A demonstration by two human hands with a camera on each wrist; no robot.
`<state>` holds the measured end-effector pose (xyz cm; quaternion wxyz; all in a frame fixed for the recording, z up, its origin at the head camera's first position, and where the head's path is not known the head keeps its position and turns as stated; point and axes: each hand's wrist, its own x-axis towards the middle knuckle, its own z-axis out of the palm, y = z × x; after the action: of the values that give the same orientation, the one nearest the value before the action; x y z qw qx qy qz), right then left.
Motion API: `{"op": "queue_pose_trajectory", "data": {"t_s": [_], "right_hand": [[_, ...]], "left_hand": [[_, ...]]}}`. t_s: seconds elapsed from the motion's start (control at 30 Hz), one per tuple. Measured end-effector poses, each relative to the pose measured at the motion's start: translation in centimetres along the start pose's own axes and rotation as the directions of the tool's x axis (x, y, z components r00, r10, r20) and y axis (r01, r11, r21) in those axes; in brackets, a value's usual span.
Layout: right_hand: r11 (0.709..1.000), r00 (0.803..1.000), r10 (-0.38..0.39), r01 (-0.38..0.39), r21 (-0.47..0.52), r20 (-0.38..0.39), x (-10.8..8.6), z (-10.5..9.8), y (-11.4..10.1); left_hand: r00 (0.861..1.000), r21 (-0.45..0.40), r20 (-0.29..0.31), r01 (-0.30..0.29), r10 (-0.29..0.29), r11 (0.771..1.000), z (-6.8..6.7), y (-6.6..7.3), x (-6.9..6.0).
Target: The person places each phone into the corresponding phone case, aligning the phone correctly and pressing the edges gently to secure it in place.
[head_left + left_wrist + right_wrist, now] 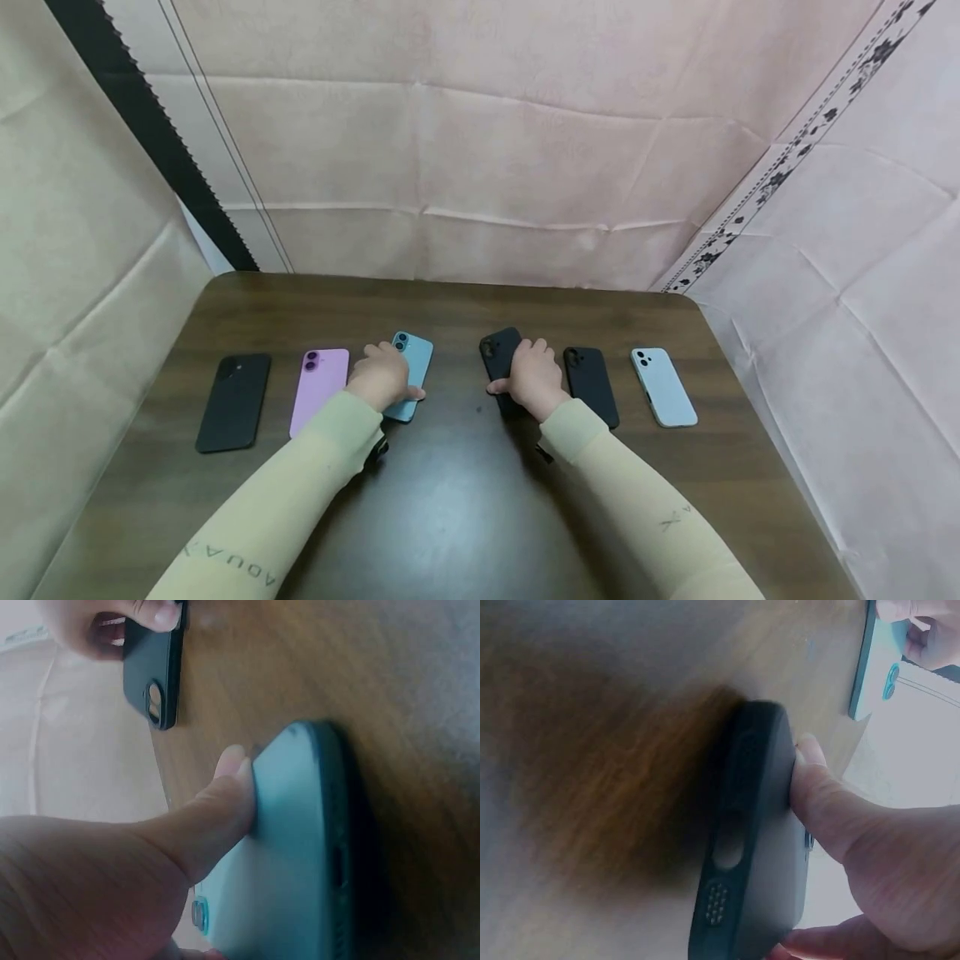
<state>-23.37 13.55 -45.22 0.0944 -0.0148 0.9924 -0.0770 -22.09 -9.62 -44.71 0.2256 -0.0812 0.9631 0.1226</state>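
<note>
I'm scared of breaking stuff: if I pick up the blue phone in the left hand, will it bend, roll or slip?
The blue phone looks stiff, its long edges straight. It probably won't roll, being flat and boxy. Its smooth-looking back might feel slippery.

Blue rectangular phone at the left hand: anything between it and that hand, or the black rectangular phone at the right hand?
No object visible. The left hand grips the blue rectangular phone directly; between that and the black rectangular phone in the right hand lie both thumbs and brown wood-grain tabletop.
</note>
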Motion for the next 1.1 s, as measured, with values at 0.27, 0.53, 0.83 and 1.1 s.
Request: {"op": "queue_pose_trajectory", "data": {"t_s": [0.27, 0.53, 0.83, 1.1], "right_hand": [[0.999, 0.998, -0.051, 0.051, 0.010, -0.028, -0.5, -0.2, 0.6], [0.998, 0.999, -0.027, 0.028, 0.049, -0.033, -0.8, -0.4, 2.0], [0.992, 1.000, 0.003, -0.002, 0.129, -0.007, -0.7, -1.3, 2.8], [0.969, 0.998, -0.023, 0.008, 0.246, 0.059, -0.4, -2.0, 3.6]], "left_hand": [[0.994, -0.008, -0.088, -0.063, 0.062, 0.998, -0.1, -0.4, -0.6], [0.968, 0.024, -0.180, -0.172, 0.173, 0.985, 0.1, -0.5, -1.0], [0.934, -0.101, -0.198, -0.321, 0.297, 0.942, -0.3, -1.2, -1.1], [0.955, -0.263, -0.110, -0.296, 0.276, 0.918, -0.8, -2.3, -1.0]]}}
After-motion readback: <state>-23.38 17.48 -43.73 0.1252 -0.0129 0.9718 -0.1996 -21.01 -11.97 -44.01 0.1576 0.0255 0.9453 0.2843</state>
